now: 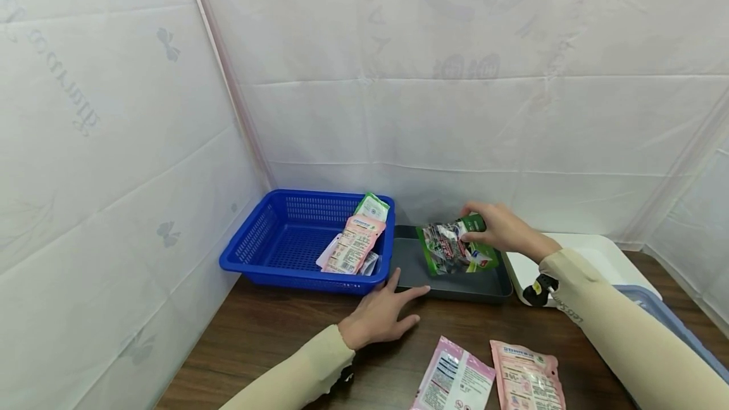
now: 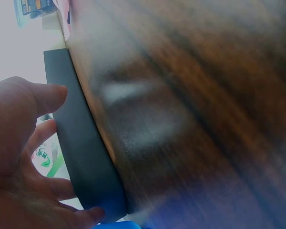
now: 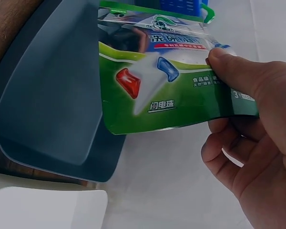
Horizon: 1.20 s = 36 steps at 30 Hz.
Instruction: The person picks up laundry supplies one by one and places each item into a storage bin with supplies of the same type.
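Note:
My right hand [image 1: 498, 229] pinches a green pouch of dishwashing pods [image 1: 455, 248] by one edge, over the dark grey tray [image 1: 410, 271]. In the right wrist view the thumb lies on the pouch's printed face, which shows a red and a blue pod. Spread fingers of my left hand [image 1: 384, 312] are at the tray's front left edge, beside the blue basket [image 1: 256, 271]. The left wrist view has fingertips against the tray's wall [image 2: 81, 129]. Inside the basket, a pink pouch [image 1: 354, 245] lies over other packets at the right end.
In front of the tray lie a purple-and-white packet [image 1: 455, 375] and another pink pouch [image 1: 528, 375] on the wooden table [image 1: 256, 334]. A white tray [image 1: 592, 252] stands right of the grey one. A blue-grey bin [image 1: 672, 318] sits under the right forearm. White sheeting hangs behind.

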Each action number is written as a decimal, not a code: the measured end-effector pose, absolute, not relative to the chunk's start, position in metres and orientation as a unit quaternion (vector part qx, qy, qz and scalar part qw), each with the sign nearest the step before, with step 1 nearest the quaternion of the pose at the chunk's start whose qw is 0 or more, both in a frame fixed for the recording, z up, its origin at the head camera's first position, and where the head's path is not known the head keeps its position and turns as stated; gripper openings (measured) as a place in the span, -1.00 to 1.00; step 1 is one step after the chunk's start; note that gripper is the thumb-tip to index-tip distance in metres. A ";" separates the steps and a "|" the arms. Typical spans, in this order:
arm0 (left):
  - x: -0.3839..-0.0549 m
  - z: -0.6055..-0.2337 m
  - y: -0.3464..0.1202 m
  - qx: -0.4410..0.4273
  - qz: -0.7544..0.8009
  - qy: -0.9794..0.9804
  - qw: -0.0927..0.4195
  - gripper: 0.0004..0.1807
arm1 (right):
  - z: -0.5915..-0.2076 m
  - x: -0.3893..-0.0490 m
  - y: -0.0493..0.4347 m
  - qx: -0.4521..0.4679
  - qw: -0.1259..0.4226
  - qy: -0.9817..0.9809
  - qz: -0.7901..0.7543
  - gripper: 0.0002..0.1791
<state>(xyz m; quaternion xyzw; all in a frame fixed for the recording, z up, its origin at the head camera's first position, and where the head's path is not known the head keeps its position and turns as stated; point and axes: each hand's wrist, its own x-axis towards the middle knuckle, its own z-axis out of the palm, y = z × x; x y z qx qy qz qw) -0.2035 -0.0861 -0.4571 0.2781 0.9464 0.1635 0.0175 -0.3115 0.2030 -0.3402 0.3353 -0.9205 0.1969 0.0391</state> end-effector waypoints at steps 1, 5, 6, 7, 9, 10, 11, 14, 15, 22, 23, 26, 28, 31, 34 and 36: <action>-0.203 -0.457 -0.086 0.278 0.164 0.946 0.017 -0.38 | -0.342 -0.312 0.204 0.333 0.040 -0.921 0.199 -0.53; -0.203 -0.457 -0.086 0.279 0.163 0.946 0.016 -0.39 | -0.348 -0.315 0.205 0.325 0.043 -0.922 0.208 -0.52; -0.203 -0.457 -0.086 0.279 0.162 0.946 0.016 -0.39 | -0.349 -0.316 0.206 0.321 0.043 -0.922 0.211 -0.53; -0.204 -0.457 -0.086 0.279 0.162 0.947 0.016 -0.39 | -0.351 -0.316 0.206 0.318 0.044 -0.923 0.214 -0.53; -0.204 -0.457 -0.085 0.279 0.162 0.947 0.017 -0.39 | -0.353 -0.317 0.207 0.312 0.044 -0.924 0.218 -0.53; -0.204 -0.457 -0.085 0.278 0.162 0.947 0.018 -0.39 | -0.355 -0.318 0.207 0.308 0.043 -0.925 0.220 -0.53; -0.204 -0.457 -0.085 0.277 0.161 0.947 0.018 -0.39 | -0.355 -0.319 0.207 0.303 0.042 -0.926 0.223 -0.54; -0.203 -0.457 -0.085 0.276 0.160 0.948 0.017 -0.39 | -0.358 -0.320 0.207 0.289 0.038 -0.929 0.229 -0.54; -0.203 -0.457 -0.085 0.275 0.159 0.948 0.016 -0.38 | -0.359 -0.321 0.207 0.284 0.038 -0.930 0.230 -0.54; -0.202 -0.457 -0.085 0.275 0.154 0.949 0.012 -0.38 | -0.368 -0.324 0.205 0.263 0.039 -0.930 0.252 -0.56; -0.202 -0.457 -0.085 0.275 0.154 0.949 0.012 -0.38 | -0.369 -0.325 0.205 0.260 0.040 -0.930 0.256 -0.56; -0.202 -0.457 -0.085 0.276 0.154 0.949 0.012 -0.39 | -0.374 -0.327 0.203 0.259 0.044 -0.928 0.264 -0.56; -0.202 -0.457 -0.085 0.276 0.154 0.949 0.013 -0.38 | -0.376 -0.328 0.203 0.258 0.047 -0.928 0.267 -0.56; -0.202 -0.457 -0.085 0.274 0.154 0.949 0.014 -0.38 | -0.380 -0.329 0.203 0.257 0.049 -0.926 0.271 -0.57; -0.202 -0.457 -0.085 0.274 0.154 0.949 0.012 -0.38 | -0.384 -0.330 0.203 0.254 0.051 -0.927 0.270 -0.57; -0.202 -0.457 -0.085 0.274 0.153 0.949 0.011 -0.39 | -0.386 -0.330 0.204 0.255 0.054 -0.927 0.269 -0.58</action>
